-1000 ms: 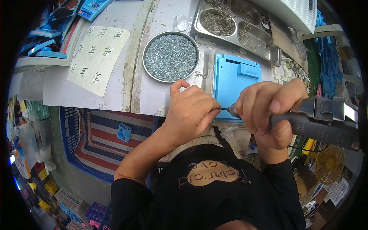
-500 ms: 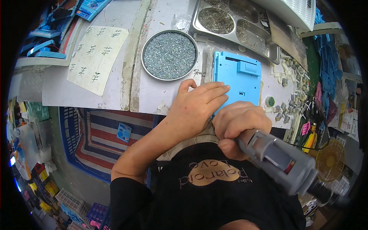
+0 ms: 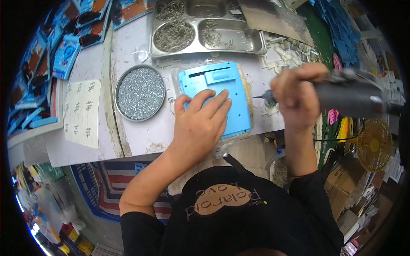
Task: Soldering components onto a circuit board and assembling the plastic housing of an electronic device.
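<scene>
A light blue plastic case lies flat near the table's front edge, with a raised block and a dark slot at its far end. Across its left part my left hand rests with fingers spread, pressing on the surface and gripping nothing. My right hand, smeared by motion, is wrapped round a grey electric screwdriver. The tool is held almost level, its thin bit pointing left, close to the case's right edge. Left of the case stands a round metal dish full of small grey screws.
Behind the case is a steel compartment tray with small metal parts. White plastic pieces lie scattered at right. A paper sheet with handwriting and several blue cases are at left. A blue basket stands below the table.
My right hand has swung the screwdriver out to the right, off the case's near end. My left hand has shifted further onto the case. The view has turned and moved.
</scene>
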Tool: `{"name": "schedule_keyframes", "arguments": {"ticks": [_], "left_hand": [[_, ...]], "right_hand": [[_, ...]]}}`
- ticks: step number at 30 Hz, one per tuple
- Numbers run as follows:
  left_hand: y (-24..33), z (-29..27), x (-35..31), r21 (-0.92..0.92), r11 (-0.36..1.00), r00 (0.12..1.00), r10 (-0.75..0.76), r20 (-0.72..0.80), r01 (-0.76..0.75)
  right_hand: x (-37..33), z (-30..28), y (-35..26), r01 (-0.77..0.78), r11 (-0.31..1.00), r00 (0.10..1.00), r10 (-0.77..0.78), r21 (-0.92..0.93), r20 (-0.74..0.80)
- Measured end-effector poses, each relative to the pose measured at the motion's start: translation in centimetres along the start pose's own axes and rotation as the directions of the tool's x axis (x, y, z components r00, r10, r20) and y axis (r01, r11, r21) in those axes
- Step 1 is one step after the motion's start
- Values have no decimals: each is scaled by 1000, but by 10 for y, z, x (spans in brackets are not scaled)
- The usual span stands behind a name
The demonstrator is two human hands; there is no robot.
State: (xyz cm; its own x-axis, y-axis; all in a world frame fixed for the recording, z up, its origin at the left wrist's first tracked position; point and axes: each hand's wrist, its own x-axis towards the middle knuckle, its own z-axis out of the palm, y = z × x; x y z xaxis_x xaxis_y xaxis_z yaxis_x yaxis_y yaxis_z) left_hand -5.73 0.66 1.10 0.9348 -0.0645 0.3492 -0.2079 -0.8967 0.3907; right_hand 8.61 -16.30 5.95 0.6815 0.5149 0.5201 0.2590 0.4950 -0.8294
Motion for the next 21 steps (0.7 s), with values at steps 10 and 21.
{"name": "schedule_keyframes", "arguments": {"ticks": [10, 21], "left_hand": [[0, 1, -1, 17, 998, 994, -66, 91, 64], [-5, 0, -7, -2, 999, 997, -39, 74, 39]], "right_hand": [[18, -7, 22, 9, 991, 1000, -5, -133, 28], [-29, 8, -9, -155, 982, 988, 153, -105, -31]]}}
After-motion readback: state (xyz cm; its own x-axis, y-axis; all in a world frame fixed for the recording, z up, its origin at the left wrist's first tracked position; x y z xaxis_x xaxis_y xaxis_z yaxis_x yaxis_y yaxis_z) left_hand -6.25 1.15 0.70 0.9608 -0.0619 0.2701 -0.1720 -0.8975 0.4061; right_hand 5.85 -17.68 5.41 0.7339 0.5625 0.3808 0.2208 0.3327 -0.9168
